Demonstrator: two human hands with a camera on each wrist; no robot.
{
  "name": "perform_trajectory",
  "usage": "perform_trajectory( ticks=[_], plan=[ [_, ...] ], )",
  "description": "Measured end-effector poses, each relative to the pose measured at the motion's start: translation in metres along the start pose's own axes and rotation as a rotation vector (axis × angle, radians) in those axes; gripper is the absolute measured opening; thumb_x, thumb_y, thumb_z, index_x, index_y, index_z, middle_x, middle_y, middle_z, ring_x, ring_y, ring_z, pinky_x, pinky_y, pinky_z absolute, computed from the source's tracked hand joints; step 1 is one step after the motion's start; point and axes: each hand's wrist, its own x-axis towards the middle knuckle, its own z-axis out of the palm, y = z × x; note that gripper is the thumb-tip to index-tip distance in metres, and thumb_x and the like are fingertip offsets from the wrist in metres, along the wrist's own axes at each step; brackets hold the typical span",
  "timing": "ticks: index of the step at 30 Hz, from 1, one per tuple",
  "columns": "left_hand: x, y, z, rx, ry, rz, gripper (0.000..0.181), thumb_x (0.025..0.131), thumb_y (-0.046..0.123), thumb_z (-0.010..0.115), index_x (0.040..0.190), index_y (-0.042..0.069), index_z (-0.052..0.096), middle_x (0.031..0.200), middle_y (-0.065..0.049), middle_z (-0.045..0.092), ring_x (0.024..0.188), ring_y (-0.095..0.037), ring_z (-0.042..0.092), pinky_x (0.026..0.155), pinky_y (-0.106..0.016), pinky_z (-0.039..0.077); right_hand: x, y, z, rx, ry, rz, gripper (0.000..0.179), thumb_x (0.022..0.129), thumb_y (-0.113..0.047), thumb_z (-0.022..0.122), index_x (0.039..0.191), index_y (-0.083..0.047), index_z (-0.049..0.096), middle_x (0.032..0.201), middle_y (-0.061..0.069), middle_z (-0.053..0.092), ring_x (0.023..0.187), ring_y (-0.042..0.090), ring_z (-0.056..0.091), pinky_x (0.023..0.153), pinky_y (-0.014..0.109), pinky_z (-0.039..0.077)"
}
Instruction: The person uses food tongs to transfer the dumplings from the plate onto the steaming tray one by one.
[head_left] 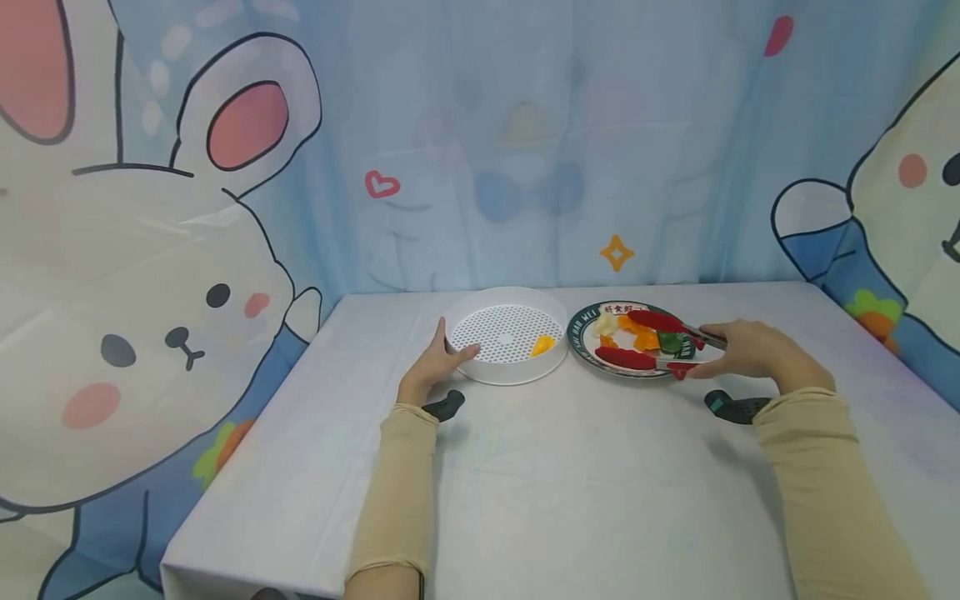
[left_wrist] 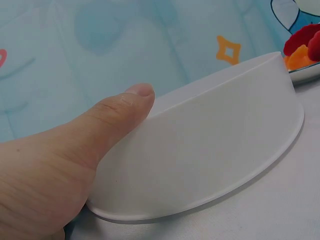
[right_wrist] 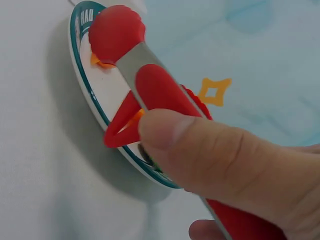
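Observation:
My left hand (head_left: 431,367) grips the near left side of a round white strainer (head_left: 517,374) with a perforated base. Its thumb (left_wrist: 120,112) lies at the rim in the left wrist view; the other fingers are mostly hidden. One yellow piece (head_left: 542,345) sits inside, toward the right. My right hand (head_left: 750,354) holds red-tipped tongs (head_left: 626,358), their arms spread apart over a plate (head_left: 581,350) with a dark green lettered rim. On that plate lie orange pieces (head_left: 645,340), a pale piece (head_left: 604,325) and a green piece (head_left: 670,342), partly covered by the tongs.
Strainer and plate stand side by side near the back of a table with a white cloth (head_left: 585,483). Behind them hangs a blue curtain (head_left: 450,125) with cartoon prints. A dark wrist-camera mount (head_left: 738,408) juts out below the right hand.

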Motion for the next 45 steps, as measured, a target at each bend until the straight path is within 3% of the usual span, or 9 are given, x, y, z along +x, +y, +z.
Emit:
perform_trajectory(
  ticks=[14, 23, 37, 45],
  plan=[
    [-0.003, 0.004, 0.000, 0.030, 0.003, -0.004, 0.110, 0.081, 0.058, 0.065, 0.152, 0.027, -0.013, 0.162, -0.008, -0.002, 0.149, -0.027, 0.002, 0.120, -0.048, 0.010, -0.002, 0.007, 0.000, 0.009, -0.026, 0.054, 0.125, 0.056, -0.074, 0.073, 0.144, 0.004, 0.028, 0.132, 0.044, 0.034, 0.109, 0.056, 0.039, 0.084, 0.071, 0.041],
    [-0.001, 0.001, 0.001, 0.050, 0.015, -0.002, 0.109, 0.082, 0.059, 0.063, 0.152, 0.026, -0.013, 0.162, -0.009, -0.002, 0.149, -0.026, 0.002, 0.120, -0.046, 0.010, 0.004, 0.006, 0.008, 0.045, 0.004, 0.087, 0.125, 0.057, -0.072, 0.074, 0.145, 0.003, 0.026, 0.132, 0.043, 0.033, 0.112, 0.057, 0.035, 0.082, 0.069, 0.043],
    [0.006, -0.005, 0.003, 0.036, 0.036, 0.001, 0.110, 0.081, 0.060, 0.064, 0.153, 0.025, -0.011, 0.162, -0.007, -0.002, 0.149, -0.024, 0.000, 0.120, -0.046, 0.008, 0.002, 0.004, 0.010, 0.074, 0.002, 0.069, 0.116, 0.058, -0.074, 0.072, 0.143, -0.003, 0.037, 0.129, 0.041, 0.038, 0.111, 0.056, 0.036, 0.076, 0.065, 0.045],
    [0.003, -0.001, 0.002, 0.057, 0.045, -0.006, 0.109, 0.081, 0.061, 0.063, 0.153, 0.024, -0.010, 0.162, -0.006, 0.000, 0.149, -0.024, 0.002, 0.120, -0.046, 0.008, 0.004, 0.003, 0.009, 0.095, 0.007, 0.036, 0.119, 0.059, -0.078, 0.068, 0.143, -0.002, 0.035, 0.131, 0.040, 0.041, 0.112, 0.054, 0.039, 0.083, 0.068, 0.043]
  ],
)
